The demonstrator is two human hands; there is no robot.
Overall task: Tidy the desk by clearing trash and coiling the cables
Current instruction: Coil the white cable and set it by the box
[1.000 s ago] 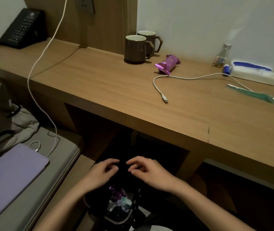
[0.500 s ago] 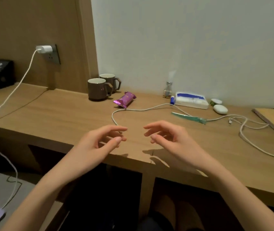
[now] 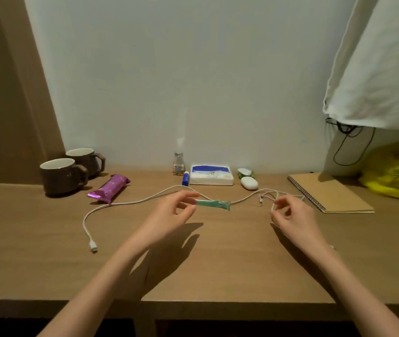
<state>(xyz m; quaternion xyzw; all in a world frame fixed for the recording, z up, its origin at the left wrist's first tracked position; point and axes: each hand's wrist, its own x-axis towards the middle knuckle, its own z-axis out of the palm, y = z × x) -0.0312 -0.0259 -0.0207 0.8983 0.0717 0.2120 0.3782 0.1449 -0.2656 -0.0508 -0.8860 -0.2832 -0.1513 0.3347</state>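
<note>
I see open wooden bench [image 3: 217, 263] along the near edge. Farther back a white charging cable [image 3: 125, 203] snakes across; two brown ceramic mugs [image 3: 61, 176] and a purple foil wrapper [image 3: 109, 188] crowd the left rear, a tan spiral notebook [image 3: 332, 193] the right.

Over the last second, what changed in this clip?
Both hands rose from the bin below the desk and reached forward over it. The left hand now brackets the left end of the green wrapper; the right hand is at the thin cables. Whether either grips yet is unclear. The mugs, purple wrapper and white cable lie unmoved.
</note>
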